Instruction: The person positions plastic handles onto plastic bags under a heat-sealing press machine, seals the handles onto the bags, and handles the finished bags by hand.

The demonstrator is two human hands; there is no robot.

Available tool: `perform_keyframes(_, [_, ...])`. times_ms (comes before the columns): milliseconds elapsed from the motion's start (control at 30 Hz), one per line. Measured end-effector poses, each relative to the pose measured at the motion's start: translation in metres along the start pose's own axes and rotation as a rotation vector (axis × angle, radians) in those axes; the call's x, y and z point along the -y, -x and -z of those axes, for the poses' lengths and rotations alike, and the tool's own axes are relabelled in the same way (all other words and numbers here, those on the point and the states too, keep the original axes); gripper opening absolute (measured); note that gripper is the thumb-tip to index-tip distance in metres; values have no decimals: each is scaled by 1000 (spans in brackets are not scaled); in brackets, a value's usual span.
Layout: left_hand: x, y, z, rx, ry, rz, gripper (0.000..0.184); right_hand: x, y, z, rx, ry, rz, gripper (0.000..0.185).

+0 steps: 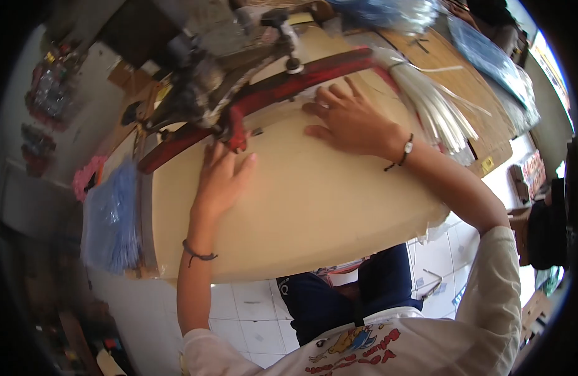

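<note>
My left hand [224,180] is on the pale beige board [289,200], its fingers stretched toward a long red bar [270,91] and the thumb held apart. Its fingertips are close to a red metal piece [237,130] hanging from the machine, and are partly hidden there. Farther right, my right hand [355,122] lies on the board with fingers spread, just on the near side of the bar. No object shows in either hand. A small dark mark or piece [257,131] is on the board between the hands; I cannot make out what it is.
A dark metal machine [198,78] stands over the bar at the back left. Blue plastic bags [113,219] hang at the board's left edge. A bundle of whitish strips [427,106] lies at the right. More clear plastic [496,62] covers the wooden table [427,47].
</note>
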State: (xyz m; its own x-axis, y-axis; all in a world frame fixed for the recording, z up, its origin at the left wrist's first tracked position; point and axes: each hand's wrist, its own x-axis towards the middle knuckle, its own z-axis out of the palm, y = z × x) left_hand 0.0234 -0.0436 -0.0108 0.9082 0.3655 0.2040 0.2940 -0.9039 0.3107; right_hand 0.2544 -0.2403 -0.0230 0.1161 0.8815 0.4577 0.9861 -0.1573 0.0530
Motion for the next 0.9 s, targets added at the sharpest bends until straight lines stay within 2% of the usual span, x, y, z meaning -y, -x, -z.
perform_keyframes(67, [-3, -1, 2, -2, -25, 44, 51, -1, -3, 3, 53, 24, -24, 51])
perform_keyframes(200, [-3, 2, -3, -80, -78, -9, 48, -5, 0, 2, 33, 15, -33, 49])
perform_keyframes(233, [-6, 2, -2, -45, -114, 18, 48, -4, 1, 7, 77, -13, -47, 45])
perform_keyframes(333, [-13, 3, 4, 26, -175, 67, 48, -14, 3, 18, 159, -246, -65, 49])
perform_keyframes(433, [-10, 2, 3, 30, -132, 54, 48, -30, 14, 16, -75, -61, -41, 56])
perform_keyframes(533, [-12, 2, 3, 33, -122, 62, 47, -37, 16, 14, 90, -173, -183, 63])
perform_keyframes(667, [-11, 1, 4, 34, -112, 62, 47, -33, 15, 15, 121, -191, -136, 52])
perform_keyframes(767, [-9, 0, 3, 26, -114, 56, 47, -33, 19, 8, 38, -110, -79, 43])
perform_keyframes(900, [-5, 0, 1, 20, -124, 51, 48, -31, 17, 7, 0, -59, -18, 41])
